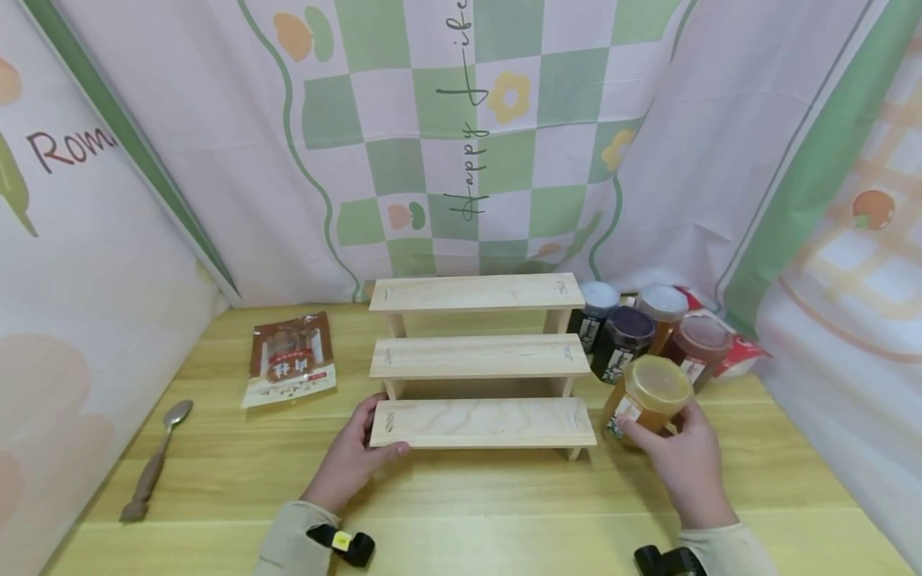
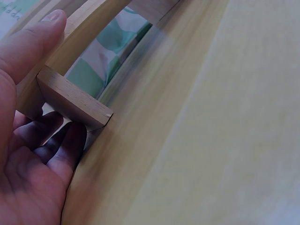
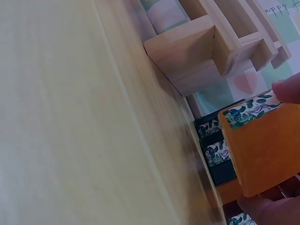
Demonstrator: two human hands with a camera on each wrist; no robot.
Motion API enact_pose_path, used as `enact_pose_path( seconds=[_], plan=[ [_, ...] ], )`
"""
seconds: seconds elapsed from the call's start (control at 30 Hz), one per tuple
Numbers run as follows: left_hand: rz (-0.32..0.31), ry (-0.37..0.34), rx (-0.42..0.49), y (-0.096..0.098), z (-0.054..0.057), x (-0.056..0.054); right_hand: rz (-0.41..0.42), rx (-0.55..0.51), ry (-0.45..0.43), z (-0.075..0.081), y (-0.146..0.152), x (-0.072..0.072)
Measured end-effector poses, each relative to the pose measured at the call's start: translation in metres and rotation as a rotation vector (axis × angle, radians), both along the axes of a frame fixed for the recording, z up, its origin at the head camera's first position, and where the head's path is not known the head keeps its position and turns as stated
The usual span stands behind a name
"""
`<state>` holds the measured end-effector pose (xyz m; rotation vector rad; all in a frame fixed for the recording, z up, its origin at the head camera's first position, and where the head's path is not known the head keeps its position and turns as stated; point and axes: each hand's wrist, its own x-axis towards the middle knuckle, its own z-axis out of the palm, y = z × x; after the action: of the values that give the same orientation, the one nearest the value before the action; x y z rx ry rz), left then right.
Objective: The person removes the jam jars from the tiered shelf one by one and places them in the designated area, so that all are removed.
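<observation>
A three-tier wooden step shelf (image 1: 483, 424) stands mid-table. My left hand (image 1: 354, 456) grips the left end of its lowest step; in the left wrist view, the thumb (image 2: 35, 44) lies along the plank and the fingers bend beside the wooden leg (image 2: 75, 101). To the right of the shelf, my right hand (image 1: 684, 460) holds a jar of amber contents with a yellow lid (image 1: 657, 386), thumb on the near side by its label. The right wrist view shows this jar (image 3: 267, 145) tilted, its base apparently just off the table.
Several other jars cluster behind the held one, among them a dark-lidded jar (image 1: 623, 340) and a reddish-lidded jar (image 1: 697, 344). A red and white packet (image 1: 742, 356) lies beside them. At left are a brown food pouch (image 1: 290, 360) and a spoon (image 1: 154, 464). Patterned cloth (image 1: 446, 144) hangs behind.
</observation>
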<state>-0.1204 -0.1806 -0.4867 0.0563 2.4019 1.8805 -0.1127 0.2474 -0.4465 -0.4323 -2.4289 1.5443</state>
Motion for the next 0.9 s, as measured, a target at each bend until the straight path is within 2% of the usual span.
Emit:
enact_pose_path(
  seconds=[0.6, 0.9],
  plan=[
    [-0.006, 0.005, -0.008, -0.001, -0.001, 0.0, 0.031, 0.031, -0.068, -0.006, 0.008, -0.004],
    [-0.015, 0.006, -0.002, -0.001, -0.001, 0.0, 0.032, 0.039, -0.09, -0.017, 0.017, -0.009]
  ],
)
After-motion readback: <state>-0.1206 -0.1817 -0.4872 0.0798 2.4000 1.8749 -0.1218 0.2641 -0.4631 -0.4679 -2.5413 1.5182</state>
